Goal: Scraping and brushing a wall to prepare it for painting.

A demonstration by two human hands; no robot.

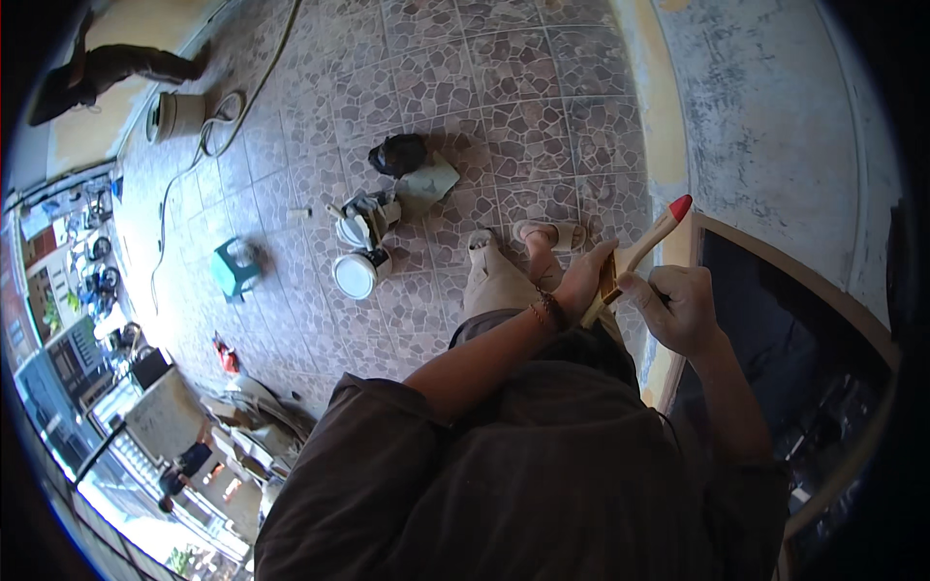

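A flat paintbrush (654, 238) with a pale wooden handle and a red tip is tilted in front of my body. My left hand (584, 278) is closed around it near the metal band, and its bristles point down toward my legs. My right hand (686, 308) is curled on the other side, with the thumb at the edge of the band; its fingertips are hidden. A dark beaded bracelet (552, 310) circles my left wrist.
On the patterned tile floor (513, 68) stand a lidded white bucket (356, 276), a green stool (235, 267) and a black bag (398, 154). A hose (254, 97) snakes past another bucket (176, 118). A framed dark window (775, 358) and wall (765, 126) rise at right. People appear at far left.
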